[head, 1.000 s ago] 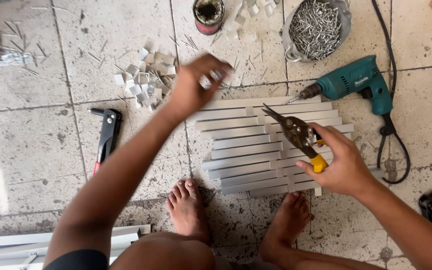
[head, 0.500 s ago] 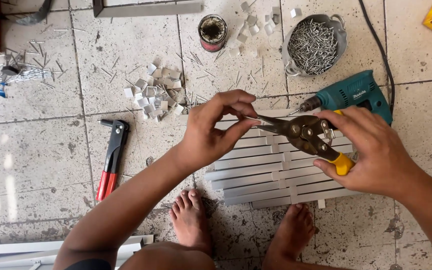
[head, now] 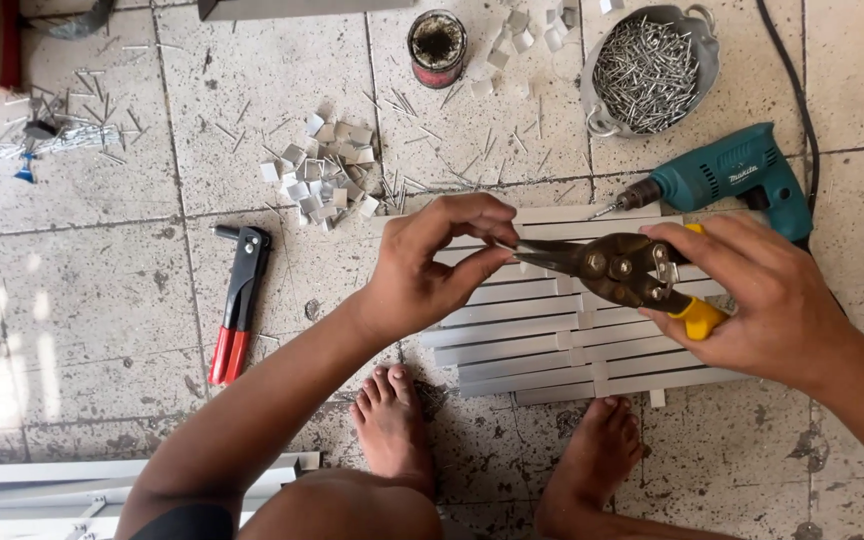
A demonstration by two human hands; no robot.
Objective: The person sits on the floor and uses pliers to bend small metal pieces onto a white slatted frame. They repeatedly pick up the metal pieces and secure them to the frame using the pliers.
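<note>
A teal drill [head: 735, 178], bowl of nails [head: 649, 65], tin [head: 437, 45] and red riveter [head: 237, 305] lie on the floor [head: 82, 290].

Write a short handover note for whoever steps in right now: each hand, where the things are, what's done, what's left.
Left hand: fingertips pinch something small at the snips' tip; the piece itself is hidden.
Right hand: grips the tin snips by the yellow handles, blades nearly closed.
Below: stack of white slats on the floor.
Done: pile of small cut white pieces.
Left: the cut at the tip is not visibly finished.
Nearby: teal drill, red-handled riveter, pan of nails.
</note>
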